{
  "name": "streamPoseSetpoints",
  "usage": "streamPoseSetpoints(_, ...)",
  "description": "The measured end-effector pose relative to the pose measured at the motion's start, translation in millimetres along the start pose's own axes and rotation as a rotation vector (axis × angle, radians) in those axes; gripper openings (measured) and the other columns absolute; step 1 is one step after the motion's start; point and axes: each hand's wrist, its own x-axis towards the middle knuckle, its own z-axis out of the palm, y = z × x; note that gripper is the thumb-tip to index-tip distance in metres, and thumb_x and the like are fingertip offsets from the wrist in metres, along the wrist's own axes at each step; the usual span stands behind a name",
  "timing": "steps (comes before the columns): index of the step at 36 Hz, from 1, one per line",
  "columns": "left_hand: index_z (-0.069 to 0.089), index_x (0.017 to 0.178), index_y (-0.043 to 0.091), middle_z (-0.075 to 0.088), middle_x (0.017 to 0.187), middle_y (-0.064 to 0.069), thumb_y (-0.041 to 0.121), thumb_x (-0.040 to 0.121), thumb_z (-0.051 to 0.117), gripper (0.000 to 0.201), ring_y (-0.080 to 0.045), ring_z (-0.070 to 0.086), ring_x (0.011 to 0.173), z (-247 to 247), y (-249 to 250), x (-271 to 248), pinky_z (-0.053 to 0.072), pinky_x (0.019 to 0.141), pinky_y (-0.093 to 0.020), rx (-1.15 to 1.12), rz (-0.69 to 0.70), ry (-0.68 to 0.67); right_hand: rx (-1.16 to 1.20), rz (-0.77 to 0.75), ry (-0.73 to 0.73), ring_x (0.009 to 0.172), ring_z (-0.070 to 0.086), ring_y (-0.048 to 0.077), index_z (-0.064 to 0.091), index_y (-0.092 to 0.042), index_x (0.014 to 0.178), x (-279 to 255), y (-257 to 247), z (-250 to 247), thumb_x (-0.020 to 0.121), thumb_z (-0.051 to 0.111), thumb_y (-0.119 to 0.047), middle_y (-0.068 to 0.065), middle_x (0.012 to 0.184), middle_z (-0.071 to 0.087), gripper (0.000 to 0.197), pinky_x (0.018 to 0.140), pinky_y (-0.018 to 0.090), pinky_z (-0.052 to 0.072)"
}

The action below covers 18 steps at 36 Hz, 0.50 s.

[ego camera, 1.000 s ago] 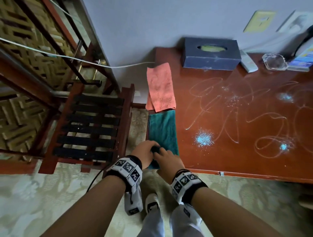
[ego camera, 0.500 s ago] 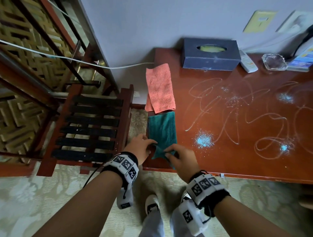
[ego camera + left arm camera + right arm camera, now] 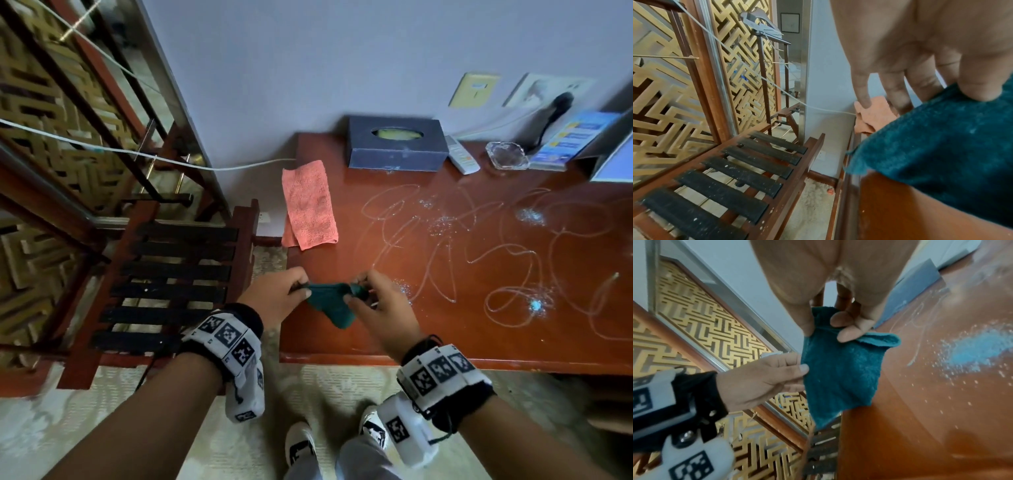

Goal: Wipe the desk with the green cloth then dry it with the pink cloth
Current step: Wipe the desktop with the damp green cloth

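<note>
The green cloth (image 3: 331, 305) hangs bunched between both hands, lifted just above the front left corner of the red-brown desk (image 3: 445, 329). My left hand (image 3: 277, 298) pinches its left edge; in the right wrist view that thumb presses on the green cloth (image 3: 840, 374). My right hand (image 3: 376, 301) pinches the cloth's top right corner between thumb and fingers. The pink cloth (image 3: 310, 205) lies flat at the desk's left edge, partly hanging over it, and shows behind my fingers in the left wrist view (image 3: 875, 113). White scribbles and blue powder (image 3: 536, 303) mark the desktop.
A dark tissue box (image 3: 395, 144), a remote (image 3: 462, 159), a glass ashtray (image 3: 507, 156) and a leaflet stand (image 3: 568, 140) line the desk's back edge by the wall. A slatted wooden rack (image 3: 164, 287) stands left of the desk. Patterned carpet lies below.
The green cloth lay flat on the desk a second ago; both hands took its near edge, lifted it and gathered it up. The pink cloth has stayed put.
</note>
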Motion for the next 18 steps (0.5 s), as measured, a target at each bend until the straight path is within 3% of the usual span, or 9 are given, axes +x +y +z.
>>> streamPoseSetpoints(4,0.051,0.086,0.021,0.055,0.075,0.008,0.027,0.094,0.053,0.01,-0.012,0.053,0.074,-12.2,12.1,-6.6,0.038,0.066,-0.028,-0.047,0.036,0.019,0.056,0.003,0.053,0.083,0.06,0.025,0.06,-0.012,0.087,-2.4,-7.4,-23.9,0.091,0.058,-0.01,0.005,0.089,0.062,0.005,0.076,0.048,0.052)
streamPoseSetpoints(6,0.052,0.088,0.019,0.058,0.079,0.006,0.029,0.094,0.054,0.011,-0.013,0.054,0.077,-16.8,18.2,-9.8,0.04,0.072,-0.029,-0.076,0.064,0.018,0.05,-0.001,0.087,0.082,0.062,0.028,0.06,-0.009,0.088,-5.4,-9.2,-35.7,0.093,0.053,-0.01,0.008,0.088,0.064,0.009,0.075,0.051,0.052)
streamPoseSetpoints(8,0.054,0.089,0.016,0.06,0.081,0.0,0.031,0.094,0.053,0.016,-0.013,0.055,0.078,-21.3,25.1,-12.5,0.039,0.072,-0.027,-0.099,0.085,0.004,0.083,0.014,0.108,0.085,0.065,0.027,0.062,-0.006,0.093,-7.8,-14.2,-47.9,0.095,0.048,-0.006,0.01,0.092,0.066,0.014,0.072,0.043,0.056)
streamPoseSetpoints(10,0.056,0.09,0.013,0.061,0.083,-0.005,0.034,0.095,0.052,0.022,-0.015,0.056,0.077,-25.4,31.3,-14.4,0.04,0.071,-0.027,-0.148,0.088,-0.039,0.164,0.043,0.118,0.087,0.066,0.022,0.063,-0.006,0.096,-11.0,-20.8,-59.8,0.097,0.043,-0.003,0.009,0.095,0.068,0.02,0.066,0.026,0.056)
streamPoseSetpoints(13,0.058,0.094,0.014,0.062,0.088,-0.008,0.038,0.097,0.048,0.026,-0.019,0.059,0.082,-31.2,39.7,-15.7,0.044,0.074,-0.032,-0.231,0.096,-0.091,0.194,0.035,0.132,0.084,0.067,0.016,0.065,-0.014,0.095,-14.7,-27.5,-75.4,0.099,0.042,-0.005,0.004,0.091,0.07,0.025,0.062,0.022,0.052)
streamPoseSetpoints(15,0.059,0.097,0.018,0.063,0.091,0.0,0.038,0.098,0.045,0.024,-0.012,0.06,0.086,-35.0,46.5,-16.0,0.043,0.078,-0.027,-0.283,0.092,-0.104,0.162,0.014,0.171,0.08,0.065,0.019,0.065,-0.011,0.097,-14.9,-28.8,-84.4,0.099,0.042,-0.006,0.005,0.088,0.07,0.024,0.063,0.028,0.054)
streamPoseSetpoints(18,0.06,0.094,0.028,0.061,0.092,0.014,0.032,0.099,0.045,0.017,0.001,0.055,0.091,-41.7,58.8,-14.9,0.039,0.082,-0.018,-0.33,0.091,-0.089,0.171,0.009,0.238,0.068,0.06,0.007,0.066,-0.009,0.096,-14.2,-30.9,-97.1,0.098,0.042,-0.005,0.006,0.086,0.067,0.024,0.058,0.017,0.047)
